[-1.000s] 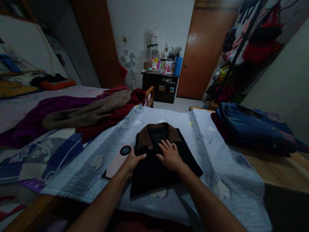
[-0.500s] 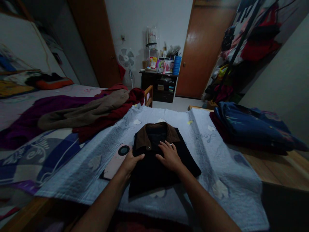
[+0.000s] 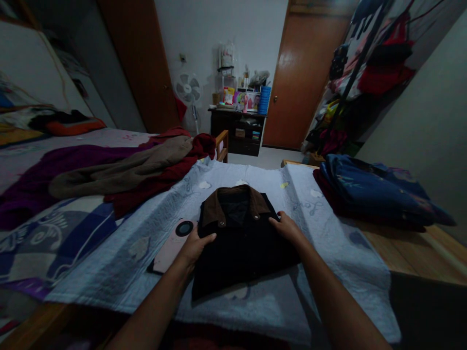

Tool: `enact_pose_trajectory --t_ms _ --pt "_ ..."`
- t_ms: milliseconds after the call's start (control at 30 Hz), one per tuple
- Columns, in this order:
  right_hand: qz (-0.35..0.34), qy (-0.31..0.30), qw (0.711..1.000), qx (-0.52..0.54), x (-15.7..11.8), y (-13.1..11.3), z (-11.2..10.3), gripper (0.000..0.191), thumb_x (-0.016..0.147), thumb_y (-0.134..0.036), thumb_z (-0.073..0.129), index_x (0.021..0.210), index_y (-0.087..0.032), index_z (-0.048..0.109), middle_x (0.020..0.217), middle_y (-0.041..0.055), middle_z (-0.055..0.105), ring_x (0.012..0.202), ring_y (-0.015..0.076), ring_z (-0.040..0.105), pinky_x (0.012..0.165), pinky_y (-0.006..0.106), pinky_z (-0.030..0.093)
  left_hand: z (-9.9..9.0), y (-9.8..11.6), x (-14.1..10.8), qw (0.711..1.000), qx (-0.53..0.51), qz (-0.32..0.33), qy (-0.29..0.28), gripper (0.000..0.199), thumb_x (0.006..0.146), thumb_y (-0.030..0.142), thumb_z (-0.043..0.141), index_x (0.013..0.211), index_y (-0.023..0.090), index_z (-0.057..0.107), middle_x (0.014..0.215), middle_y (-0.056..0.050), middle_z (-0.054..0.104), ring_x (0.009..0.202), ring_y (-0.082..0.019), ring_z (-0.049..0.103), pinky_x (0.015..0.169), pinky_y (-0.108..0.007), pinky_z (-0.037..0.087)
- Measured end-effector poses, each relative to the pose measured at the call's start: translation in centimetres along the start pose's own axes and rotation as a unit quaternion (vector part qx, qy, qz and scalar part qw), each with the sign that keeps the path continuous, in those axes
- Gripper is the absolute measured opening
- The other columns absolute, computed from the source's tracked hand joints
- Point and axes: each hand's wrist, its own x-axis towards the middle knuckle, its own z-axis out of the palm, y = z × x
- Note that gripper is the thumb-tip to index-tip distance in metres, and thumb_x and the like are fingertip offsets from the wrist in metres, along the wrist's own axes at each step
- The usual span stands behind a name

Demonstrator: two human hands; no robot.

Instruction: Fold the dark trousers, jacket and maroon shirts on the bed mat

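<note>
A folded black jacket (image 3: 244, 248) with a brown collar and snap buttons lies on the pale blue quilt (image 3: 339, 262), its collar pointing away from me. My left hand (image 3: 195, 247) grips its left edge, thumb on top and the other fingers mostly hidden at the side. At the right edge, just below the collar, my right hand (image 3: 288, 227) holds the cloth between thumb and fingers. Close beside my left hand rests a flat pale pink thing (image 3: 167, 253) with a dark round disc, which looks like a phone.
Folded blue clothes (image 3: 375, 192) are piled on a wooden surface (image 3: 401, 253) at the right. Purple, brown and red garments (image 3: 146, 165) lie loosely on the left. Farther back stand a fan (image 3: 188, 90), a dark cabinet (image 3: 237, 141) and a door (image 3: 288, 82).
My right hand has moved from the jacket's front to its right edge and taken hold there. The right collar tip now shows its snap. My left hand stays at the left edge.
</note>
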Motion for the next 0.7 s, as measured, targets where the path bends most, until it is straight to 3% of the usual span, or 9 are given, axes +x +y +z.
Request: enact_pose_trajectory --t_ms 300,500,700 --pt "0.058 -0.038 0.998 0.005 0.9 0.2 0.6 0.067 0.077 -0.058 0.058 0.121 -0.007 0.054 0.117 0.0214 0.063 0.104 0.0297 0.063 0.081 0.033 0.047 -0.3 -0.4 0.4 1.0 0.005 0.006 0.006 0.061 0.065 0.013 0.077 0.12 0.02 0.051 0.106 -0.009 0.07 0.088 -0.023 0.069 0.081 -0.038 0.055" --pt "0.078 -0.102 0.989 0.075 1.3 0.5 0.0 0.057 0.076 -0.056 0.064 0.111 -0.01 0.064 0.104 0.0141 0.071 0.09 0.024 0.068 0.069 0.026 0.049 -0.3 -0.5 0.6 1.0 0.006 0.005 0.007 0.062 0.064 0.015 0.078 0.12 0.019 0.052 0.105 -0.009 0.069 0.088 -0.022 0.069 0.083 -0.037 0.055" --pt "0.029 -0.081 0.992 0.095 0.7 0.3 0.2 0.047 0.079 -0.048 0.063 0.111 -0.013 0.068 0.099 0.0107 0.072 0.087 0.0232 0.068 0.071 0.027 0.05 -0.1 -0.1 0.3 1.0 0.024 0.007 0.013 0.058 0.065 0.015 0.076 0.118 0.019 0.053 0.104 -0.009 0.069 0.088 -0.022 0.069 0.081 -0.035 0.055"
